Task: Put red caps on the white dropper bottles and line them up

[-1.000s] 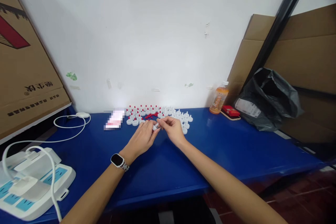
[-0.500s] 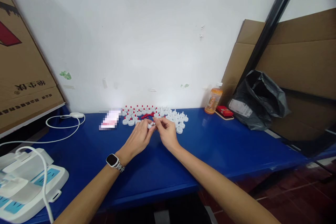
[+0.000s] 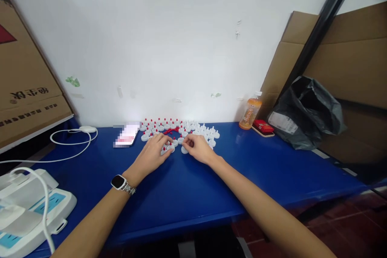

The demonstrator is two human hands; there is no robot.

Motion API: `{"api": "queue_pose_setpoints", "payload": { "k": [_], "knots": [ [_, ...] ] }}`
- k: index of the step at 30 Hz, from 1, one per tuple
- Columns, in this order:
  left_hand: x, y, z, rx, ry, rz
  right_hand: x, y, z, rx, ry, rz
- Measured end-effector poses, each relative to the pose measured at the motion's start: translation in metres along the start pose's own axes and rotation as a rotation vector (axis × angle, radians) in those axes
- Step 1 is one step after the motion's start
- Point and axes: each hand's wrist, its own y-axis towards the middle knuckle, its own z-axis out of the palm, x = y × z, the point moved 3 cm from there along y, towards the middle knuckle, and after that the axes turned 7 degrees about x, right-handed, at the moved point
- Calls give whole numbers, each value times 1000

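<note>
Head view: red tips (image 3: 171, 130) lie heaped on a blue table (image 3: 184, 197), red-tipped white caps (image 3: 160, 128) left of the heap, plain white caps (image 3: 212, 133) right. In front, the left hand (image 3: 152, 153) curls loosely around red-tipped ones; the right hand (image 3: 198, 148) bunches fingertips at another cap (image 3: 184, 150). Either grip is unclear.

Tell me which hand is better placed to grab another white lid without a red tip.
Probably the right hand: it is beside the cluster of plain white lids, while the left hand is by red-tipped lids.
</note>
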Motion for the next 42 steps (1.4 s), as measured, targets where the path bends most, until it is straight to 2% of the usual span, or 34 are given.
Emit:
{"api": "queue_pose_setpoints", "payload": {
  "k": [2, 4, 8, 12, 15, 20, 23, 26, 29, 31, 34, 37, 40, 42],
  "knots": [
    [-3, -1, 1, 0, 11, 22, 6, 3, 2, 25, -46, -20],
    [-7, -2, 2, -16, 28, 38, 8, 1, -5, -4, -78, -9],
    [-24, 0, 8, 1, 105, 105, 2, -25, -37, -122, -298, 44],
    [-55, 14, 20, 86, 201, 251, -16, -54, -61, -140, -495, 172],
    [-73, 28, 29, 109, 219, 306, -29, -61, -63, -116, -448, 229],
    [-81, 40, 41, 32, 157, 255, -30, -53, -51, -88, -142, 145],
    [-78, 38, 41, -36, 123, 186, -20, -49, -43, -121, 80, 95],
    [-74, 34, 35, -10, 144, 183, -7, -42, -34, -141, 246, 43],
    [-60, 30, 23, 3, 119, 163, 2, -30, -26, -145, 303, -6],
    [-44, 26, 12, -43, 59, 107, 6, -18, -24, -147, 281, -26],
    [-14, 18, -1, -115, -55, 5, 9, 9, -21, -109, 94, -59],
    [8, 11, -3, -107, -107, -50, 11, 42, -15, -16, -282, -80],
    [17, 5, 2, -79, -95, -67, 11, 76, -2, 111, -609, -59],
    [18, 3, 4, -65, -85, -69, 10, 94, 8, 210, -734, -12]
  ]
}}
